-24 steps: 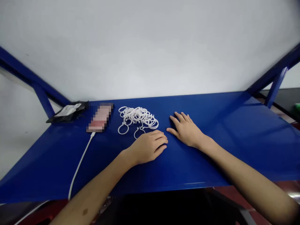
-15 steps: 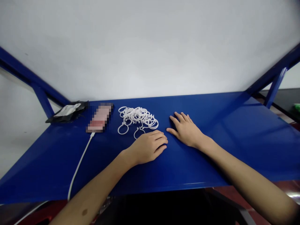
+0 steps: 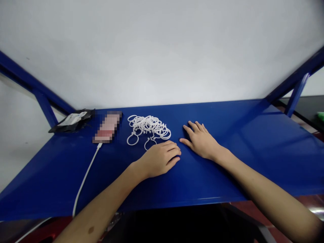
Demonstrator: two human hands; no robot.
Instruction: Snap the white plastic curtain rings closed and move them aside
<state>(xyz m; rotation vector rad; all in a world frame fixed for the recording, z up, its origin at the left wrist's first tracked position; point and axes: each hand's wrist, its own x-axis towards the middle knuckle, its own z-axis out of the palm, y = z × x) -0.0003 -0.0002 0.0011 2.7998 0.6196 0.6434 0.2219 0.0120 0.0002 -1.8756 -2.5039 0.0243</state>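
A heap of white plastic rings (image 3: pixel 149 124), each with a small knob like a looped cable tie, lies on the blue table (image 3: pixel 202 184). My left hand (image 3: pixel 162 158) rests on the table just in front of the heap, palm down and fingers loosely stretched to the right. It partly covers one loose ring (image 3: pixel 150 144). Nothing shows in its fingers. To the right of the heap, my right hand (image 3: pixel 201 140) lies flat with its fingers spread, apart from the rings and holding nothing.
Left of the rings lies a phone (image 3: pixel 107 128), its screen pixelated, with a white cable (image 3: pixel 86 175) running over the front edge. A black plastic packet (image 3: pixel 72 121) with a white label sits at the far left. Blue frame bars (image 3: pixel 45 104) slope up at both sides, before a pale wall (image 3: pixel 162 50).
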